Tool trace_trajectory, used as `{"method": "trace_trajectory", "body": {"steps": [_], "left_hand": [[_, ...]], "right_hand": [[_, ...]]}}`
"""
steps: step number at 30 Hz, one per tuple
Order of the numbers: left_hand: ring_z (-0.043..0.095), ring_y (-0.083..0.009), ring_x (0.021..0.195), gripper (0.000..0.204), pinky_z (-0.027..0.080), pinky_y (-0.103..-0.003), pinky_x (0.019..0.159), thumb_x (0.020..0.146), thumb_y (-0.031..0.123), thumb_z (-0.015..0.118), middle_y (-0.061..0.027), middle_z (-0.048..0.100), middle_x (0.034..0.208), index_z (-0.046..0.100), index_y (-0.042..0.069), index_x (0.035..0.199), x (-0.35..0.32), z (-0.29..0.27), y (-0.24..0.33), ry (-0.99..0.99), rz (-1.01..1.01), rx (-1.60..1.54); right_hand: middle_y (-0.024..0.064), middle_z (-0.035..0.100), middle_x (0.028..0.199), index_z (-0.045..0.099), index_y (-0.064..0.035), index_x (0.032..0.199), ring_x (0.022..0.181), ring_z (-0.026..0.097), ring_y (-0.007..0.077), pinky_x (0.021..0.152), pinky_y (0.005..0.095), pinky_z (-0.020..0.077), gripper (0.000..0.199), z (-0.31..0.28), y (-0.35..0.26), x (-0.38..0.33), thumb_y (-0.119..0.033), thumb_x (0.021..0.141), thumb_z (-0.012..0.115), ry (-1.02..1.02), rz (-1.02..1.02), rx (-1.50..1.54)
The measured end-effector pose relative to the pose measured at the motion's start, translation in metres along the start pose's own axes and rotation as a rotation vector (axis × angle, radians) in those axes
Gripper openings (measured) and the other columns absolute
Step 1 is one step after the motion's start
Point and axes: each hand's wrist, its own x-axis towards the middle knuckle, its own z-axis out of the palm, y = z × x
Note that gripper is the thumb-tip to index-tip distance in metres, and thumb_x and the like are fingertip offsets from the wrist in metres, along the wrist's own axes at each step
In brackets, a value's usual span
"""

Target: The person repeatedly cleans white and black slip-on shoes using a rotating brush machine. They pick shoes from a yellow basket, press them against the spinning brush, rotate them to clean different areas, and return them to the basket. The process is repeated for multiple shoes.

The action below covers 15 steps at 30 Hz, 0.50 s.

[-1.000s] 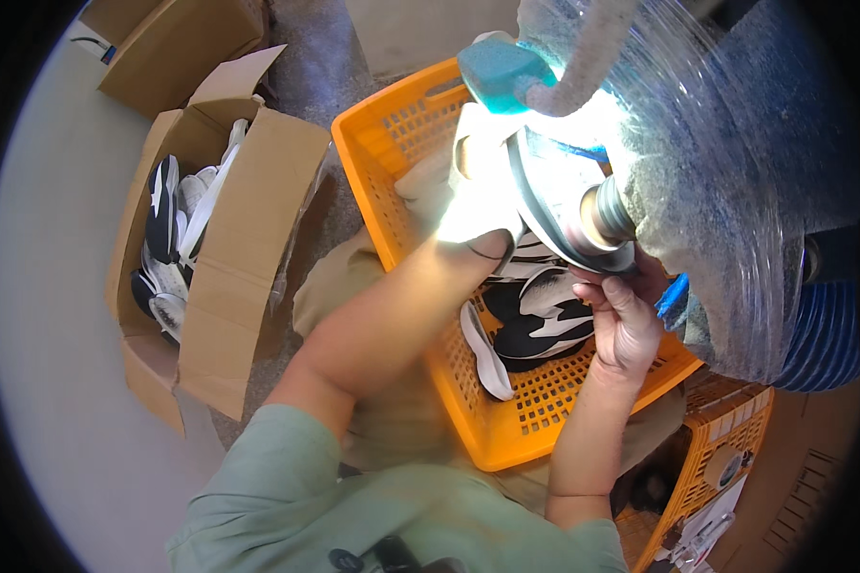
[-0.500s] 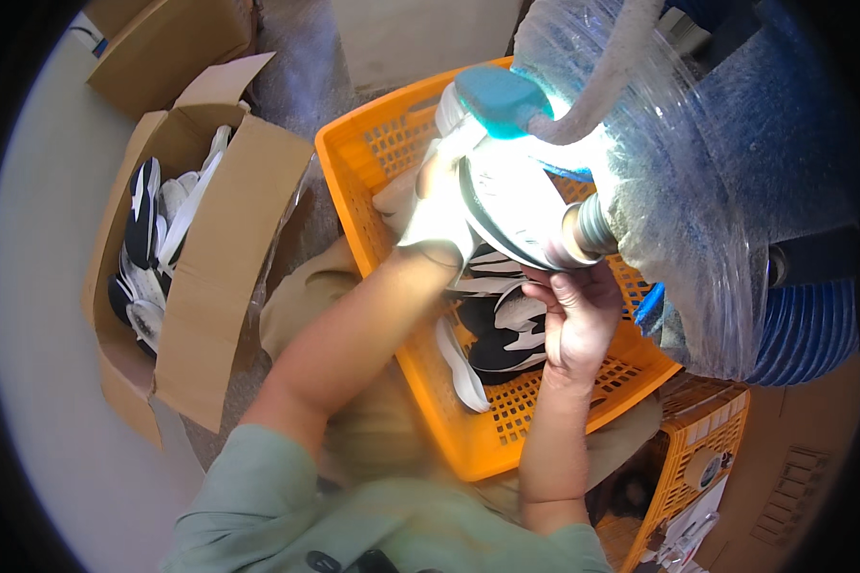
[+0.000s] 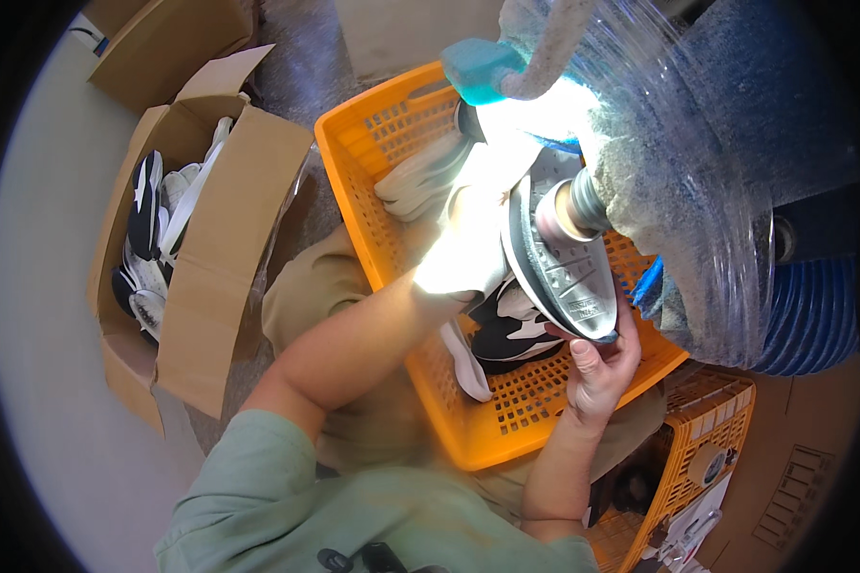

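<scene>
A plastic-wrapped machine [image 3: 707, 143], an orange basket [image 3: 478, 441], two hands and one shoe sole.
The machine stands beyond and right of the right hand [image 3: 604, 368]; the basket lies beneath both hands. Left of the left hand [image 3: 476, 215], well apart, sits a cardboard box [image 3: 239, 229] of soles. The right hand pinches the grey-and-black shoe sole [image 3: 588, 291] at its near end, thumb against fingers; the left is at its left side, too washed out by glare to tell its grip. Past the left hand hangs a teal lamp [image 3: 480, 72]. Smallest, a roller [image 3: 552, 216] overlaps the tread between the hands; contact is unclear.
</scene>
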Motion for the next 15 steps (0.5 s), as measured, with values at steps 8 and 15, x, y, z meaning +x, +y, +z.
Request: {"method": "trace_trajectory", "body": {"steps": [8,15], "left_hand": [[0.063,-0.0197,0.098,0.030,0.052,-0.034,0.086,0.098,0.023,0.053,-0.0099,0.062,0.109,0.053,0.002,0.119,0.018,-0.013,-0.008,-0.001,0.058,-0.009],[0.062,-0.0196,0.098,0.029,0.052,-0.034,0.084,0.097,0.024,0.053,-0.0086,0.062,0.109,0.053,0.004,0.117,0.037,-0.027,-0.003,0.122,0.030,0.015]], "right_hand": [[0.0193,0.061,0.121,0.046,0.0130,0.132,0.099,0.067,0.0267,0.074,0.0382,0.0639,0.074,0.012,0.005,0.021,-0.023,0.077,0.080,0.000,-0.099,0.088],[0.0195,0.061,0.119,0.044,0.0124,0.133,0.100,0.067,0.0271,0.075,0.0380,0.0637,0.067,0.026,0.008,0.040,-0.013,0.080,0.077,-0.064,-0.068,0.170]]}}
